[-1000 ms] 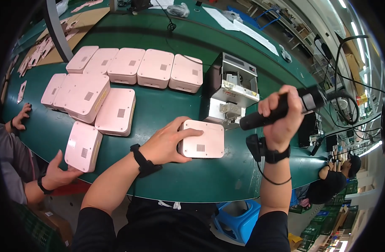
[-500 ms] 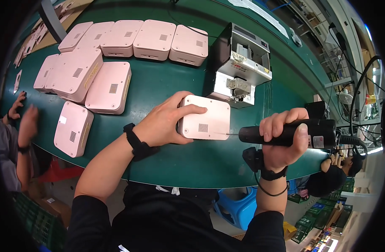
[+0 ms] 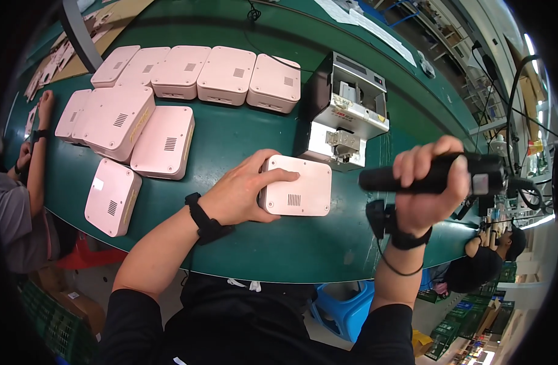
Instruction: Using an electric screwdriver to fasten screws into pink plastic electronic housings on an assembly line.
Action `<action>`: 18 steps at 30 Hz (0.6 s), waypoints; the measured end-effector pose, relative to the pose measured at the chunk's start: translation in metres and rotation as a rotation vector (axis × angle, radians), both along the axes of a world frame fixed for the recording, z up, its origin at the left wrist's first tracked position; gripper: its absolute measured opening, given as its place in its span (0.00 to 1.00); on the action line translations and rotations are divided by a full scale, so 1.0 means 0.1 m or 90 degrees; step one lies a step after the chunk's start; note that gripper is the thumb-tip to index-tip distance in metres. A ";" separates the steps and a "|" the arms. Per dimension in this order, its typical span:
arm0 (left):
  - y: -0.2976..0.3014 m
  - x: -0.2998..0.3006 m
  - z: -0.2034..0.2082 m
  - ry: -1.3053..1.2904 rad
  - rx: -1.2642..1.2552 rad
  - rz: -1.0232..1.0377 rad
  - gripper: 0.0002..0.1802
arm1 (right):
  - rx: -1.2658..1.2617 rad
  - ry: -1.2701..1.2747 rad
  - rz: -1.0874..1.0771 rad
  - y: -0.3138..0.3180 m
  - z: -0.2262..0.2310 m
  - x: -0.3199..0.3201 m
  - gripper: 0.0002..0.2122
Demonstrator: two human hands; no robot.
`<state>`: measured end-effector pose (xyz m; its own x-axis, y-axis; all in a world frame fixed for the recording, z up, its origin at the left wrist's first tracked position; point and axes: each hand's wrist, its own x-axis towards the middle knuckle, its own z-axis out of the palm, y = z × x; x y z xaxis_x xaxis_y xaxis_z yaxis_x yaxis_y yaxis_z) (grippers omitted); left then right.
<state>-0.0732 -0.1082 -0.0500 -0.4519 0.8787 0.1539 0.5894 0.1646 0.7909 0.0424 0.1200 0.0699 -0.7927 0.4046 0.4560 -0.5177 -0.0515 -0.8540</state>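
Left hand [image 3: 242, 191] lies spread over the left end of a pink rectangular casing [image 3: 296, 185], fingers curled over its top edge, pressing it flat on the green conveyor belt [image 3: 242, 137] just in front of the grey screw feeder [image 3: 347, 109]. Right hand [image 3: 428, 185] is clenched in a full fist around a black electric screwdriver [image 3: 437, 174], held level, its tip pointing left toward the casing's right edge but apart from it. Nine further pink casings [image 3: 169, 103] lie in rows to the left.
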 end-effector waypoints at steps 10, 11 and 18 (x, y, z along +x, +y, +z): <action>-0.01 0.00 -0.04 0.008 0.011 0.010 0.38 | 0.005 -0.033 -0.104 0.07 0.04 -0.30 0.14; 0.00 -0.02 -0.04 0.012 0.015 0.004 0.38 | -0.006 -0.043 -0.083 0.03 0.03 -0.23 0.14; 0.00 -0.02 -0.08 0.025 0.021 0.007 0.38 | 0.017 -0.006 0.027 -0.50 0.08 0.16 0.17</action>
